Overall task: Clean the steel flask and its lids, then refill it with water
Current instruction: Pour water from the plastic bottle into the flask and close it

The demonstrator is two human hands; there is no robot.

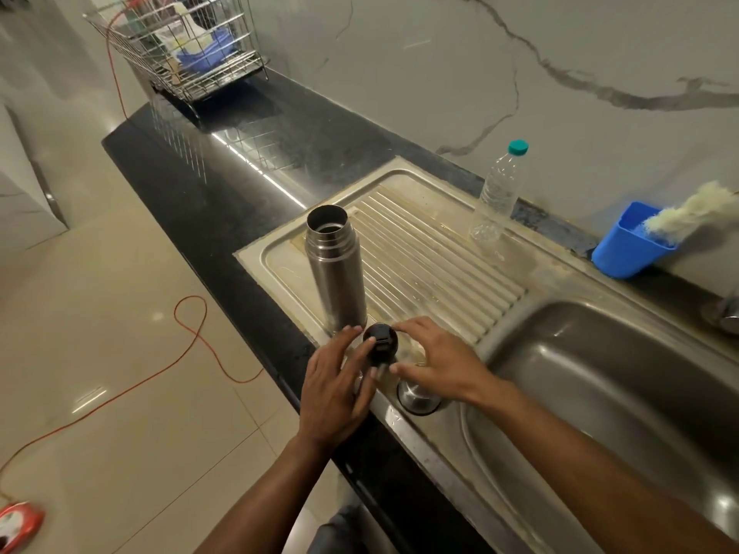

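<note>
The steel flask (335,269) is seen standing upright and uncapped on the ribbed drainboard (432,249) of the steel sink (600,377), its mouth open to the camera. Just in front of its base, the black inner lid (380,343) is set on the sink's near rim. The left hand (334,393) is laid beside it with straight fingers (362,351) touching its left side; the right hand (434,359) is held over the spot just right of it, fingers spread and relaxed, nothing being gripped by either hand. Under the right hand, a steel outer cap (418,397) is seen resting on the rim, close to the black lid.

The step in hand is judged to be the laying out of the dismantled parts before washing: nothing is yet seen wet or soaped, so the cleaning is taken to be barely begun and the refill well ahead. For the next move, one piece would need to be picked up and carried over the basin, and a scrubber would need to be fetched from the blue holder (630,243) by the wall at the right. The tap is barely in view at the right edge.

A clear plastic bottle (498,193) with a teal cap is stood at the back of the drainboard, and a wire dish rack (180,46) is placed far along the black desk (224,185).
</note>
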